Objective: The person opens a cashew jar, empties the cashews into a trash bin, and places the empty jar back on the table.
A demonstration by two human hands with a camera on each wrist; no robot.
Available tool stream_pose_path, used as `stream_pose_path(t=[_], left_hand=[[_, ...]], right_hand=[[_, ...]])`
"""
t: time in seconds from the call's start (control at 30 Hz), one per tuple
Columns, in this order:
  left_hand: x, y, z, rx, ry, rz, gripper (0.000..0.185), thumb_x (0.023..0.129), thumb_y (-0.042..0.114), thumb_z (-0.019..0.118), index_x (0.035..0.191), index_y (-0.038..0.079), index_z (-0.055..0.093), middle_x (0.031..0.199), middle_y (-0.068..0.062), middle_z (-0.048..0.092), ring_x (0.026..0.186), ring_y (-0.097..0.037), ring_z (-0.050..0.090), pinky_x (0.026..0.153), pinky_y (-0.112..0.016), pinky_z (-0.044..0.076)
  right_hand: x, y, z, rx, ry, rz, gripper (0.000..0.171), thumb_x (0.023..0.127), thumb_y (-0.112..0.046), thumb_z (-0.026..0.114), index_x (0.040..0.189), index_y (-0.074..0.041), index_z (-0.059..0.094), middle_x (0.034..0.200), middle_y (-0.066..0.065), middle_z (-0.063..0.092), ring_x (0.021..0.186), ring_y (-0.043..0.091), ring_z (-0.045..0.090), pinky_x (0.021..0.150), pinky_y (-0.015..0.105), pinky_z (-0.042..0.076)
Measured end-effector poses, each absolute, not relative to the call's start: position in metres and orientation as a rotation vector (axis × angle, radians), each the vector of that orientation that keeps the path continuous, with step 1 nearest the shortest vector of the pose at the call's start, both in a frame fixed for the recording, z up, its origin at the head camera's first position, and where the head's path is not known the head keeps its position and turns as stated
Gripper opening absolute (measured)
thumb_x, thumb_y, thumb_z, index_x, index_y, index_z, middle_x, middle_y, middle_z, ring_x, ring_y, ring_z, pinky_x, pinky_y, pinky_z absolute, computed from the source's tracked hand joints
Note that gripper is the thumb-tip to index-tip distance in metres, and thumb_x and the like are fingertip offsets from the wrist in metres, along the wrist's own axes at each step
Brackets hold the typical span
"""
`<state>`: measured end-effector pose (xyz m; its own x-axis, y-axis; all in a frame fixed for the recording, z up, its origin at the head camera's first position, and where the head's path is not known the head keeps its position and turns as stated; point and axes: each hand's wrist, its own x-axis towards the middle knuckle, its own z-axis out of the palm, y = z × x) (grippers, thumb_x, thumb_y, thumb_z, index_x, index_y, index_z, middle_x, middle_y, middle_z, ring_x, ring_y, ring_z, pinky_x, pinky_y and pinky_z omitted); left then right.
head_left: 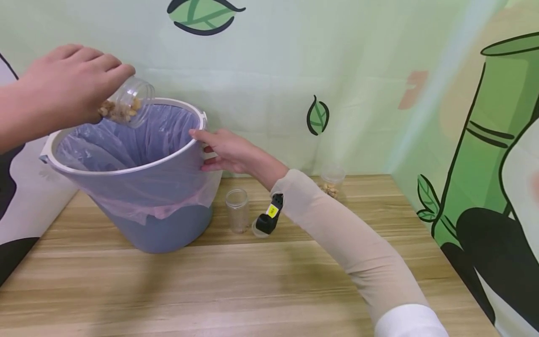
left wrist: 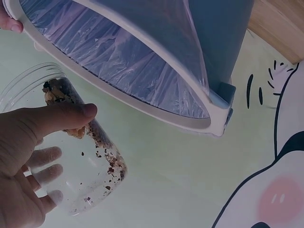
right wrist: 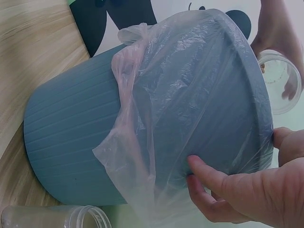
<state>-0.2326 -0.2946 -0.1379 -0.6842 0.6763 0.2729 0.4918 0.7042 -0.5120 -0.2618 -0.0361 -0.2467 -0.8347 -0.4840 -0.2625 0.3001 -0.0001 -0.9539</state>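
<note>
My left hand [head_left: 80,86] grips a clear plastic jar [left wrist: 78,156] that is tipped on its side over the trash bin [head_left: 156,229]. Tan and dark-brown food pieces [left wrist: 66,95], looking like broken nuts, lie along the jar's lower wall, with crumbs towards its base. The jar's mouth is uncovered and points over the bin's opening. My right hand [head_left: 227,150] holds the near right of the bin's white rim [head_left: 126,171], thumb on the rim and fingers against the bagged outer wall. A translucent liner bag [right wrist: 190,95] covers the inside and folds down outside.
An uncapped clear jar [head_left: 237,213] stands on the wooden table [head_left: 210,285] right of the bin. Beside it lies a clear lid [head_left: 261,232], partly covered by the black wrist device [head_left: 269,217]. Another jar [head_left: 332,175] with tan pieces stands behind my right forearm. A printed backdrop hangs behind.
</note>
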Motion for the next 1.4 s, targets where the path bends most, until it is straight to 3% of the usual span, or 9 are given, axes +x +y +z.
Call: stream_pose_path(t=[0.33, 0.5, 0.73, 0.9, 1.4], left_hand=[[-0.232, -0.295, -0.139, -0.903, -2.465, 0.556, 0.078, 0.056, -0.012, 0.087, 0.124, -0.011, 0.048, 0.12, -0.035, 0.056, 0.113, -0.056, 0.051, 0.105, -0.07, 0.036], [-0.233, -0.294, -0.138, -0.906, -2.474, 0.557, 0.071, 0.062, -0.014, 0.081, 0.125, -0.01, 0.048, 0.122, -0.034, 0.056, 0.115, -0.055, 0.05, 0.106, -0.069, 0.035], [-0.233, -0.29, -0.138, -0.946, -2.435, 0.573, 0.078, 0.057, -0.011, 0.087, 0.126, -0.01, 0.049, 0.123, -0.034, 0.056, 0.115, -0.055, 0.051, 0.107, -0.068, 0.035], [-0.235, -0.286, -0.139, -0.949, -2.424, 0.586, 0.07, 0.068, -0.014, 0.079, 0.129, -0.009, 0.047, 0.126, -0.033, 0.055, 0.118, -0.054, 0.05, 0.107, -0.067, 0.034], [-0.236, -0.271, -0.142, -0.97, -2.431, 0.596, 0.065, 0.074, -0.016, 0.072, 0.134, -0.006, 0.047, 0.129, -0.032, 0.055, 0.121, -0.053, 0.048, 0.108, -0.067, 0.032]], right_hand=[[-0.262, -0.037, -0.247, -0.198, 1.741, -1.887, 0.071, 0.104, -0.03, 0.058, 0.157, 0.001, 0.024, 0.158, 0.026, 0.029, 0.136, 0.04, 0.046, 0.103, 0.045, 0.051], [-0.262, -0.038, -0.248, -0.188, 1.742, -1.887, 0.071, 0.104, -0.03, 0.059, 0.158, 0.002, 0.024, 0.158, 0.026, 0.03, 0.136, 0.04, 0.046, 0.103, 0.045, 0.051], [-0.262, -0.039, -0.246, -0.192, 1.746, -1.883, 0.071, 0.105, -0.03, 0.058, 0.158, 0.001, 0.023, 0.159, 0.026, 0.028, 0.138, 0.041, 0.045, 0.104, 0.046, 0.051], [-0.262, -0.039, -0.245, -0.199, 1.745, -1.879, 0.07, 0.105, -0.03, 0.057, 0.158, 0.001, 0.023, 0.16, 0.026, 0.027, 0.139, 0.041, 0.044, 0.105, 0.046, 0.05], [-0.264, -0.037, -0.245, -0.185, 1.756, -1.884, 0.07, 0.105, -0.03, 0.057, 0.158, 0.001, 0.023, 0.161, 0.025, 0.027, 0.141, 0.04, 0.042, 0.105, 0.047, 0.049]])
